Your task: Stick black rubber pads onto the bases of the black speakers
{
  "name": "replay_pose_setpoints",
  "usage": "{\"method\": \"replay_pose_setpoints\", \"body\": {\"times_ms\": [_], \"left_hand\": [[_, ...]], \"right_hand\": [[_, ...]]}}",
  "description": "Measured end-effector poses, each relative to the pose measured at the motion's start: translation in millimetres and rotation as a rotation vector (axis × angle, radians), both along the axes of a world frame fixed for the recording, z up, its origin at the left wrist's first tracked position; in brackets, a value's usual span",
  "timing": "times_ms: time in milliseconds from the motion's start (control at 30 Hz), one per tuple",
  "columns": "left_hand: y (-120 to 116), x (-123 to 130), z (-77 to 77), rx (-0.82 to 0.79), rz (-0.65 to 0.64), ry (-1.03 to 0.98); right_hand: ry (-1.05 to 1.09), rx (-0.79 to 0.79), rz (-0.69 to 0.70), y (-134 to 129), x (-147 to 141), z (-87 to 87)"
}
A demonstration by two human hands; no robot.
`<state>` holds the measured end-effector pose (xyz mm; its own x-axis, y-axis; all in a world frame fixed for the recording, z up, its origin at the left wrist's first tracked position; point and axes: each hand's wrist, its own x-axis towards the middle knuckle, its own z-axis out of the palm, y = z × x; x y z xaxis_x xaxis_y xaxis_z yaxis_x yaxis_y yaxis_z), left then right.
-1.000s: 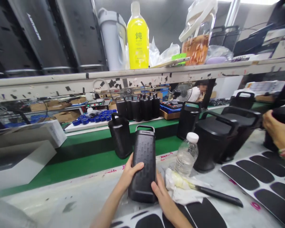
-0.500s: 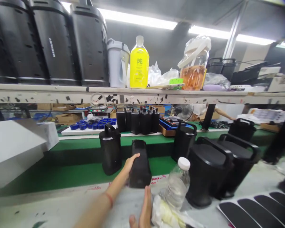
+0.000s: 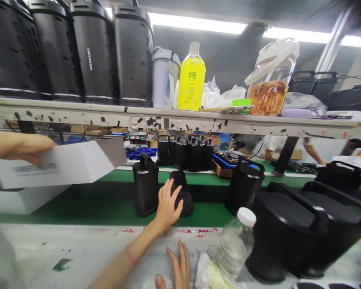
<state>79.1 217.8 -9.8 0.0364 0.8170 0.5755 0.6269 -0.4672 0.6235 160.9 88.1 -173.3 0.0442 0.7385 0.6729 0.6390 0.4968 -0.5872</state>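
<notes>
My left hand (image 3: 166, 205) reaches forward and grips a black speaker (image 3: 186, 197) that lies on the green conveyor belt (image 3: 93, 202). Just left of it an upright black speaker with a handle (image 3: 145, 186) stands on the belt, close to my fingers. My right hand (image 3: 177, 268) rests flat on the grey worktable (image 3: 87, 249) at the bottom edge, fingers apart, holding nothing. A clear water bottle (image 3: 235, 244) and a white cloth (image 3: 209, 275) sit just right of that hand.
Another person's hand (image 3: 25, 147) holds a white box (image 3: 63, 163) over the belt at left. Large black speakers (image 3: 284, 235) crowd the right. Several small speakers (image 3: 185, 154) stand behind the belt. The shelf (image 3: 180, 120) above carries a yellow bottle (image 3: 191, 78) and tall speakers.
My left hand has pushed the black speaker from the worktable onto the green belt. My right hand let go and dropped flat onto the table. A white box moved in from the left.
</notes>
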Motion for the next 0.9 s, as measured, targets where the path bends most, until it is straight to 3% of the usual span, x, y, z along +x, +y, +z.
{"method": "replay_pose_setpoints", "body": {"times_ms": [67,133,200,267,400,567,667,767,900], "left_hand": [[-29.3,-28.9,-16.5,0.075,0.117,-0.037],[-39.9,-61.1,-31.6,0.067,0.326,-0.143],[-31.8,-92.3,-41.5,-0.042,0.502,-0.242],[-13.0,-117.7,-44.1,-0.225,0.571,-0.310],[17.4,-137.8,-32.1,-0.378,0.459,-0.368],[10.8,-117.8,-14.3,-0.296,0.300,-0.479],[-8.3,-100.2,-7.9,-0.321,0.238,-0.614],[-38.9,-80.8,1.8,-0.474,0.089,-0.803],[-101.4,-54.2,29.9,-0.744,-0.137,-1.092]], "right_hand": [[0.012,-0.011,0.020,-2.1,-1.9,0.6],[0.028,-0.025,0.036,-2.9,-3.6,1.1],[0.047,-0.043,0.049,-3.2,-4.7,1.6],[0.066,-0.065,0.060,-3.6,-4.9,2.8],[0.107,-0.101,0.074,-5.5,-3.0,9.0],[0.213,-0.136,0.084,-8.3,-2.4,22.2],[0.302,-0.171,0.082,-9.4,-1.3,29.9],[0.379,-0.167,0.098,-12.5,5.3,40.4],[0.404,0.029,0.196,-28.0,15.8,68.4]]}}
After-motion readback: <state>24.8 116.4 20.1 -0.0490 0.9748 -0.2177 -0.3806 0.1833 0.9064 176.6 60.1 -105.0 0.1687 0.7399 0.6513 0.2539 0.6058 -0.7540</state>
